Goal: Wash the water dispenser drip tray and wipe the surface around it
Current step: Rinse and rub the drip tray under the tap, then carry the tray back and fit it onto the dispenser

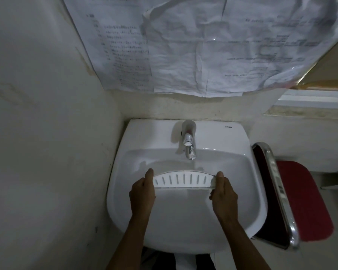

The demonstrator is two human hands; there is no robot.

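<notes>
Person is holding 1 drip tray (183,179) over the sink (121,172) w/ both hands, just near of the tap (189,147). Left hand (142,191) is pinching the tray's left end, right hand (223,193) the right end, fingers curled round it. Tray is looking like light, stiff plastic w/ 8 slots; prob slippery once wet, so the short ends are the best hold. 1 tap, no water seen running. 1 red chair (300,199) to the right.

"TOTO" on sink (228,127); wall papers (183,45) seemingly illegible
</notes>
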